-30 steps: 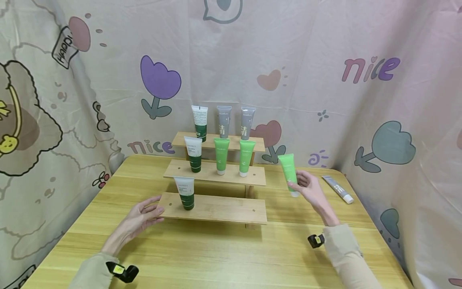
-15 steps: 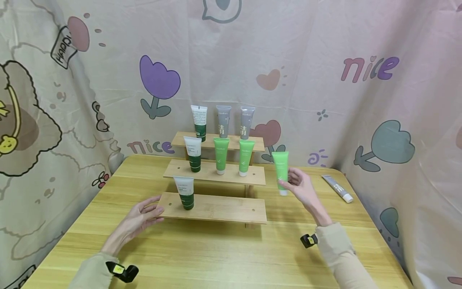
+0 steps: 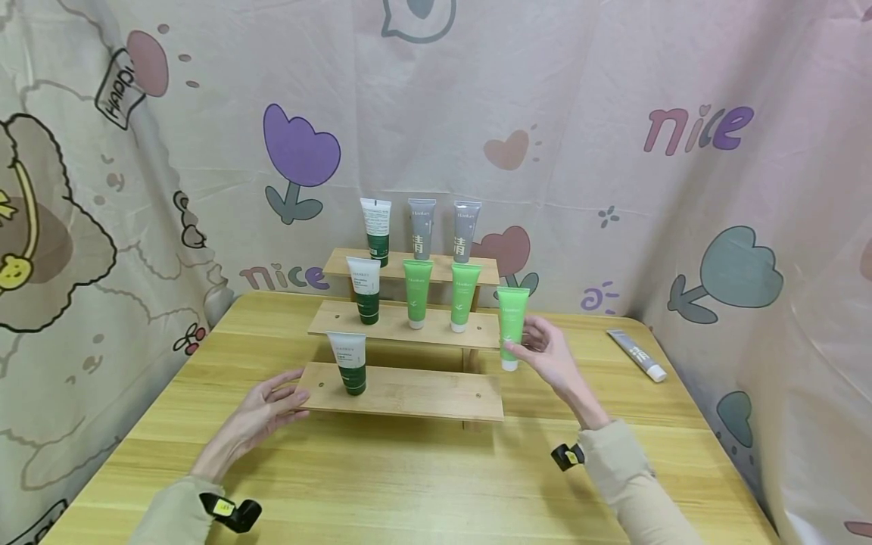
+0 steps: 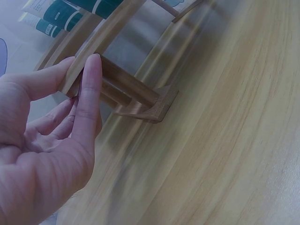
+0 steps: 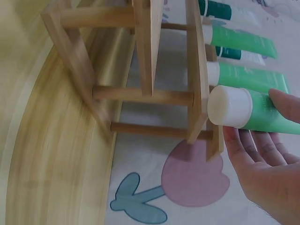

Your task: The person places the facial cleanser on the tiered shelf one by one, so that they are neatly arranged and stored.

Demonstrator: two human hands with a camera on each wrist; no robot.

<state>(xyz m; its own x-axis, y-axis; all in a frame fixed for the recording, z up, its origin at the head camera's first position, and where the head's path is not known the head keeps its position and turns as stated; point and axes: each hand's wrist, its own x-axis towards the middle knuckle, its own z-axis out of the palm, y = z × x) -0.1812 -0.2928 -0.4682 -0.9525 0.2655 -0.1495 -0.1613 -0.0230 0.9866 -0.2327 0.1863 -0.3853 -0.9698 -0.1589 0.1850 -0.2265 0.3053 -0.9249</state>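
My right hand (image 3: 550, 356) holds a green squeeze tube (image 3: 512, 322) upright, white cap down, just off the right end of the middle tier. In the right wrist view the thumb lies on one side of the tube and the fingers on the other, with its white cap (image 5: 229, 107) close to the shelf edge. My left hand (image 3: 262, 416) pinches the left end of the bottom tier of a three-tier wooden display stand (image 3: 422, 392); in the left wrist view thumb and fingers (image 4: 89, 89) grip the board's corner. A white-and-dark-green tube (image 3: 350, 363) stands on that tier.
On the middle tier stand another white-and-dark-green tube (image 3: 365, 290) and two green tubes (image 3: 418, 293). The top tier bears a white-and-green tube (image 3: 378, 231) and two grey tubes (image 3: 422, 228). A grey tube (image 3: 636, 354) lies on the table at right. A printed curtain (image 3: 579, 91) hangs behind.
My right hand has carried the green tube leftward, from over the table at the right to beside the middle tier. My left hand stays at the bottom tier's left end.
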